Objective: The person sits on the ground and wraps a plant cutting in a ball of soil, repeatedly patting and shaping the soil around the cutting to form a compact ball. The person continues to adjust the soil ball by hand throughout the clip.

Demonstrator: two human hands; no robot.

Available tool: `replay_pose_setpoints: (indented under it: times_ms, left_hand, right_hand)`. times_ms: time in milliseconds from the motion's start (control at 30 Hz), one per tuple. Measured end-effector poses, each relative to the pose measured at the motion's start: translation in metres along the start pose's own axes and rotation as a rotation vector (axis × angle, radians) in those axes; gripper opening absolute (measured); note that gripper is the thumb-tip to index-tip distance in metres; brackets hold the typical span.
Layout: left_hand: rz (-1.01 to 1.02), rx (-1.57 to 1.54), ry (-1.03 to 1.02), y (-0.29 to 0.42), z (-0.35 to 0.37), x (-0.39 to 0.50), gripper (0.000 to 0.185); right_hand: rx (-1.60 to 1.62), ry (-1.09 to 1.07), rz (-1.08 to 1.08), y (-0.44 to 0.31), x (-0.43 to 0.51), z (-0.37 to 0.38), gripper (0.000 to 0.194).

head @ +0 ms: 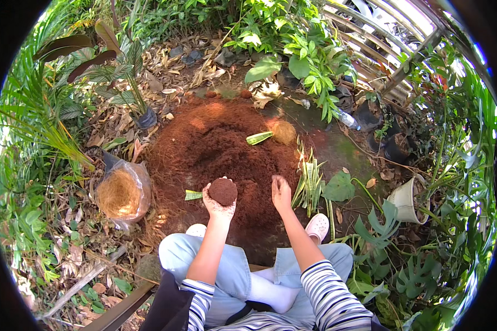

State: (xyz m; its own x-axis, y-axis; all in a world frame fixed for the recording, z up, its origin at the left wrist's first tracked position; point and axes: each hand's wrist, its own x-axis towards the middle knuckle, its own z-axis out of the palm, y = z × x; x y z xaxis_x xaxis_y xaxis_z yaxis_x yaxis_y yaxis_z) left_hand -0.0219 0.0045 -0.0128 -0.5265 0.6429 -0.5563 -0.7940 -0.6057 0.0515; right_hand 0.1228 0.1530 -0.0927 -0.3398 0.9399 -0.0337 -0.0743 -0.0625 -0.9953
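Note:
A rounded ball of dark brown, soil-like material [223, 192] rests in my left hand [218, 205], whose palm and fingers are dusted with it. Beside that hand lies a cut piece of variegated leaf [193, 195]. My right hand [281, 193] is held over the right side of a loose reddish-brown heap [236, 153], its fingers slightly apart and nothing visible in them. To its right lies a bunch of striped leaf cuttings [310, 182]. On the heap's upper right are a fibre-covered ball [284, 132] and a leaf piece [259, 137] touching it.
A clear plastic bag of tan fibre [122, 194] stands at the left. At the right a white pot [406, 201] lies tilted. A plastic bottle [348, 119], black planting bags [397, 147] and a potted plant [146, 118] surround the heap, with dense foliage and a fence [414, 62] beyond.

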Motion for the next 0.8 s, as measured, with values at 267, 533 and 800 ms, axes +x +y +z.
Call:
replay_pose_setpoints:
  times_ms: [267, 533, 800]
  left_hand:
    - [0.035, -0.022, 0.054, 0.008, -0.004, 0.004, 0.033]
    - [0.036, -0.016, 0.076, 0.010, 0.000, 0.000, 0.035]
    - [0.009, -0.010, 0.043, 0.014, -0.005, 0.002, 0.032]
  right_hand:
    - [-1.307, -0.613, -0.108, 0.055, -0.046, 0.015, 0.024]
    - [-1.602, -0.923, -0.357, 0.085, -0.054, 0.066, 0.035]
    - [-1.779, -0.889, -0.185, 0.092, -0.045, 0.058, 0.030]
